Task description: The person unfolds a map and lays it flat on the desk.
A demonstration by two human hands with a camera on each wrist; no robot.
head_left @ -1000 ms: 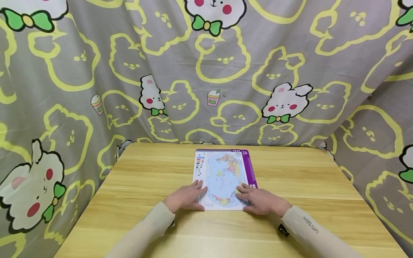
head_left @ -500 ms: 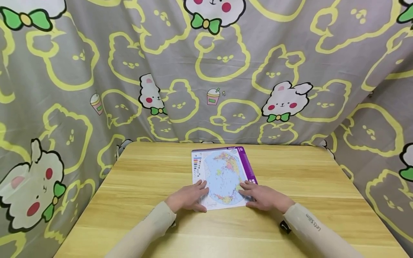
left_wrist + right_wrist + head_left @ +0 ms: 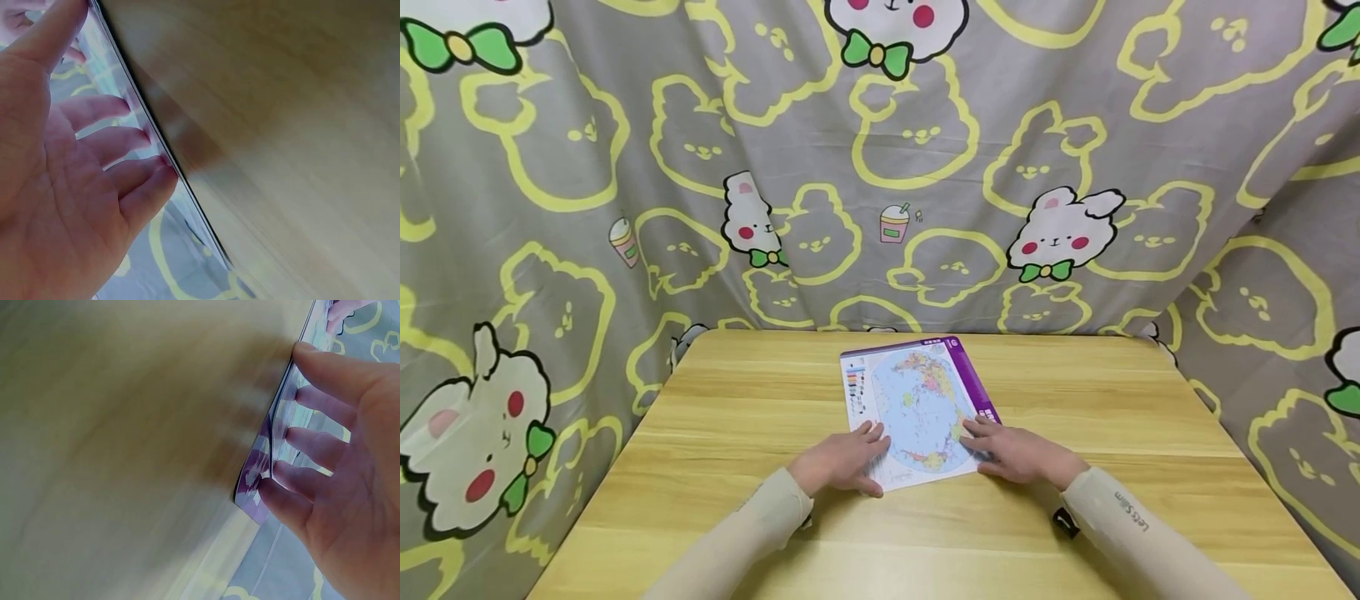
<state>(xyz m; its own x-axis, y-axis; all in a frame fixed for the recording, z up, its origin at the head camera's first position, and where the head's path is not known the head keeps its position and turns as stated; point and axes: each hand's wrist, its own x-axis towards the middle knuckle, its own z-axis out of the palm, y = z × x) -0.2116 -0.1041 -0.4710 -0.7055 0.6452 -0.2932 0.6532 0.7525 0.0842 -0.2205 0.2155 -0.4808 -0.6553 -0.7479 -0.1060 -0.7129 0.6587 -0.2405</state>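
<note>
Wooden table [image 3: 715, 467] is bearing a map [image 3: 913, 408] lying flat at its middle; left hand [image 3: 842, 461] and right hand [image 3: 1018, 454] are pressing spread fingers on its near corners.

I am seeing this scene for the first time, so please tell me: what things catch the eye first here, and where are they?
A world map sheet with a purple edge lies slightly turned in the middle of the wooden table. The left hand and the right hand press flat on its near corners, fingers straight. Behind the table hangs a grey curtain printed with yellow outlines and white rabbits with green bows.
</note>
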